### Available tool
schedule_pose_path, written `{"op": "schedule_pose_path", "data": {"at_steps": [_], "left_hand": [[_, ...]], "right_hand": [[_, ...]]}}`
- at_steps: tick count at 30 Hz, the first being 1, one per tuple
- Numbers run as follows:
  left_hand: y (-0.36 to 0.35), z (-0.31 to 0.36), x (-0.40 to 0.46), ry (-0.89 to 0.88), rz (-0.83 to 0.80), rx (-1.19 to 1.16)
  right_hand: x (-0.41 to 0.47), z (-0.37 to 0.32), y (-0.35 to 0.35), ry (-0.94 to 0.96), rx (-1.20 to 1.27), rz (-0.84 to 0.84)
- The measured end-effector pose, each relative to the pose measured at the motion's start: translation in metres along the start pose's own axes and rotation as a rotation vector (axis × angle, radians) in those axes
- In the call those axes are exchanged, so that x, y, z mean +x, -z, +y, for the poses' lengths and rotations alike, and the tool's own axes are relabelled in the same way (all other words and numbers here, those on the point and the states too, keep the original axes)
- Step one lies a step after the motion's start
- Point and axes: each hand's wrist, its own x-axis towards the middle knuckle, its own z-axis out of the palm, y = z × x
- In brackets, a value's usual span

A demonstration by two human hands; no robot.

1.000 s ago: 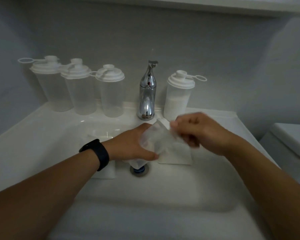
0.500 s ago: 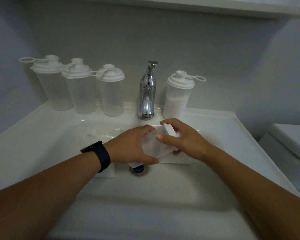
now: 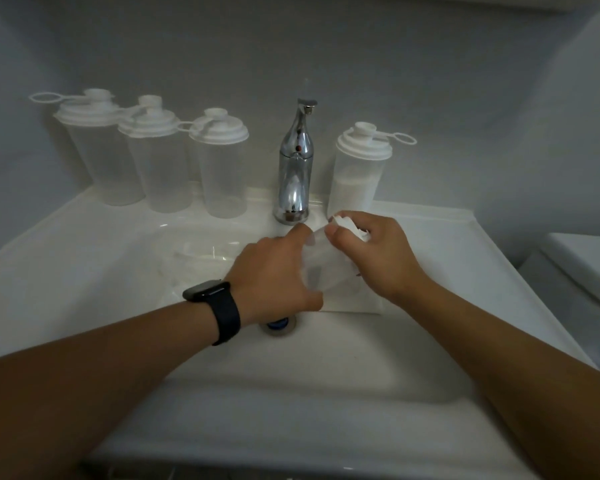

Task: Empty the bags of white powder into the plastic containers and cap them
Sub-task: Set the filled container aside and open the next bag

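Note:
Over the sink basin (image 3: pixel 326 358) my left hand (image 3: pixel 274 275) is closed around a clear plastic container (image 3: pixel 317 268), which is tilted with its mouth toward the tap. My right hand (image 3: pixel 378 261) pinches a crumpled white piece, apparently a powder bag (image 3: pixel 349 225), at that mouth. Whether powder is flowing is hidden by my fingers. A flat white bag (image 3: pixel 355 304) lies in the basin under my right hand. Another bag (image 3: pixel 201 265) lies left of my left hand. A lidded container with white powder (image 3: pixel 357 178) stands right of the tap.
Three empty lidded containers (image 3: pixel 108 161) (image 3: pixel 163 168) (image 3: pixel 222 174) stand in a row at the back left of the sink ledge. The chrome tap (image 3: pixel 295 168) rises just behind my hands. The drain (image 3: pixel 278 323) sits below my left hand. A toilet tank (image 3: pixel 586 268) is on the right.
My right hand moved in from the right and closed on the top end of the container. The container tipped further toward the tap. My left hand kept its grip.

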Motion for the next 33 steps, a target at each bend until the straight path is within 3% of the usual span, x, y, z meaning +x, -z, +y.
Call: {"op": "schedule_pose_path", "data": {"at_steps": [5,13,15,19,21,23,27,30,33], "left_hand": [[0.005,-0.001,-0.002,0.000,-0.051,-0.119],[0.010,-0.013,0.006,-0.034,-0.282,-0.417],[0.013,-0.015,0.005,-0.013,-0.437,-0.614],[0.018,-0.031,0.004,0.122,-0.909,-1.005],[0.015,-0.031,0.002,0.188,-0.990,-1.061],[0.010,-0.026,0.003,0.156,-0.833,-1.003],[0.009,-0.014,0.004,-0.005,-0.166,-0.295],[0.002,-0.005,0.001,-0.020,-0.052,0.032],[0.003,-0.002,0.003,-0.053,-0.004,0.018]], "right_hand": [[-0.001,-0.005,0.002,0.112,-0.033,-0.002],[-0.003,-0.008,0.003,0.156,-0.070,-0.044],[-0.004,-0.009,0.003,0.173,-0.081,-0.074],[-0.008,-0.012,0.001,0.166,-0.022,-0.141],[-0.009,-0.013,0.001,0.138,-0.009,-0.169],[-0.005,-0.011,0.005,0.092,-0.047,-0.147],[0.005,-0.007,0.002,-0.135,-0.174,0.051],[0.004,-0.007,-0.002,-0.182,-0.159,0.085],[0.003,-0.009,-0.002,-0.128,-0.107,0.109]]}}
